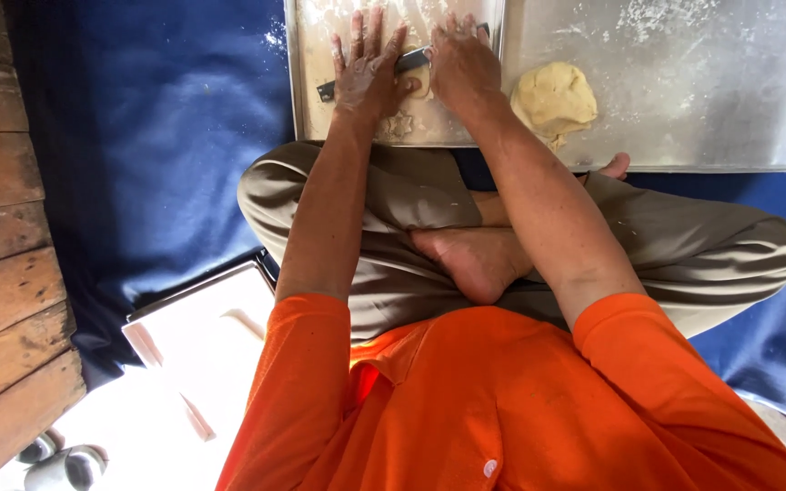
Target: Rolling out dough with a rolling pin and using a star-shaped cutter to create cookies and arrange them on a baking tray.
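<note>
Head view: both flat, open-fingered hands, left hand (366, 77) and right hand (462, 64), press a dark roller (411, 61) near the tray edge (295, 82).

Under both hands lies a dark rod (408, 62) on the tray (307, 109) — dough lump (553, 98) just right of the right hand (461, 62).

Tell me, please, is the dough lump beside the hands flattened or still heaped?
Heaped: the dough lump sits as a thick rounded mound on the floured tray.
</note>
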